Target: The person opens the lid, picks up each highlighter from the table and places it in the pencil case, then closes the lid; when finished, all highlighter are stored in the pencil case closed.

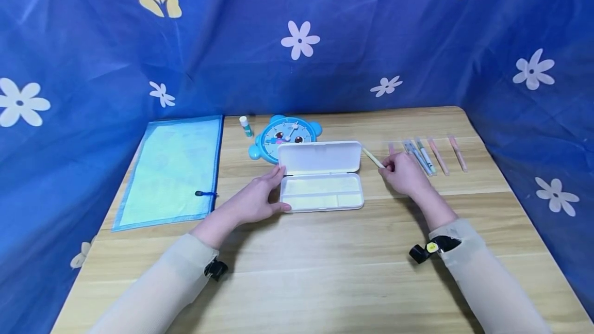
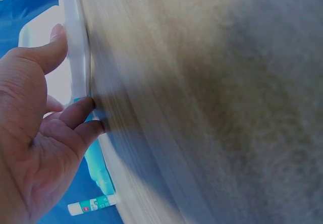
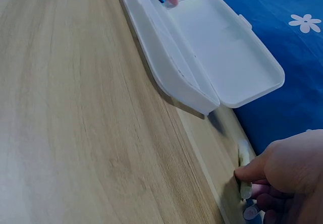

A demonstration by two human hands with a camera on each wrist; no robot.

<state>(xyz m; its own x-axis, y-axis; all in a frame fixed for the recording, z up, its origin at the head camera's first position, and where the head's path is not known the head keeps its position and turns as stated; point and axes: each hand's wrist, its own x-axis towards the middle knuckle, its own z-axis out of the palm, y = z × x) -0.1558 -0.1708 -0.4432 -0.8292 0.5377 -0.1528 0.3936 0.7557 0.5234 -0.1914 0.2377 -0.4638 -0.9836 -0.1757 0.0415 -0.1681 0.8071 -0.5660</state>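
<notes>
A white pencil case [image 1: 320,157] lies on the table with its lid raised, showing a tray with dividers and no pens in it. My left hand [image 1: 252,199] holds the case at its left end, thumb at the front corner and fingers by the lid's edge. To the right of the case, my right hand [image 1: 405,173] pinches a pale yellow marker [image 1: 373,157] near one end; the other end points toward the lid. In the right wrist view the marker [image 3: 245,156] shows between thumb and fingers, slightly blurred.
Several pens [image 1: 424,156] in blue and pink lie at the right, partly behind my right hand. A blue bear-shaped toy clock [image 1: 287,130] sits behind the case, with a glue stick [image 1: 246,126] beside it. At the left lies a light blue zip folder [image 1: 171,169].
</notes>
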